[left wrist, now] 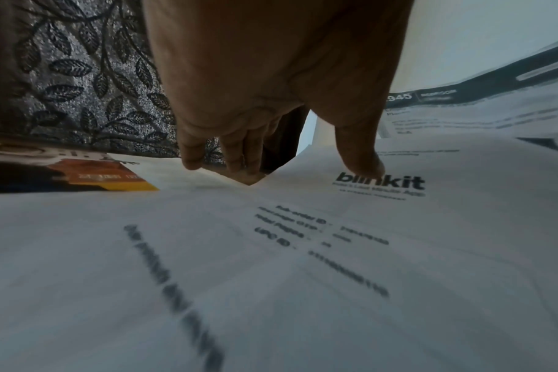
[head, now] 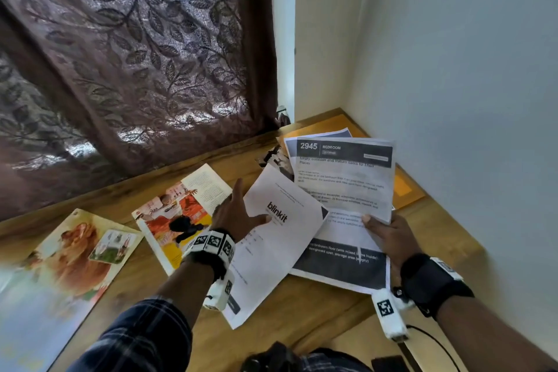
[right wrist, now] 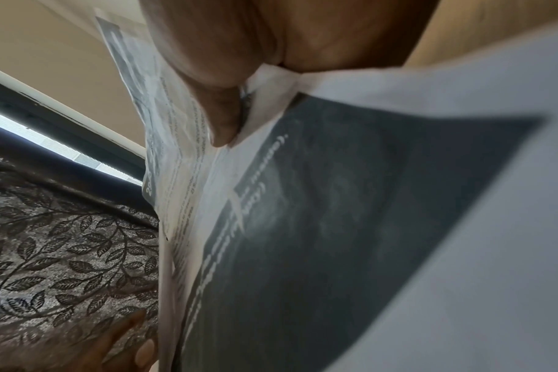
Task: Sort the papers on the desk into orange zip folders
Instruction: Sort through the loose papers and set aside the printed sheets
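My left hand lies flat over the left part of a white sheet printed "blinkit", fingers straight and pointing away. Its thumb rests on the sheet by the logo, and the fingertips reach the sheet's corner. My right hand pinches a printed sheet headed "2945 BEDROOM" at its lower edge, thumb on top, and holds it tilted up above another sheet with a dark band. An orange zip folder lies under these papers in the desk's back right corner.
A colourful magazine and a large glossy picture sheet lie to the left on the wooden desk. A brown leaf-pattern curtain hangs behind, and a white wall closes the right. A black cable runs at the lower right.
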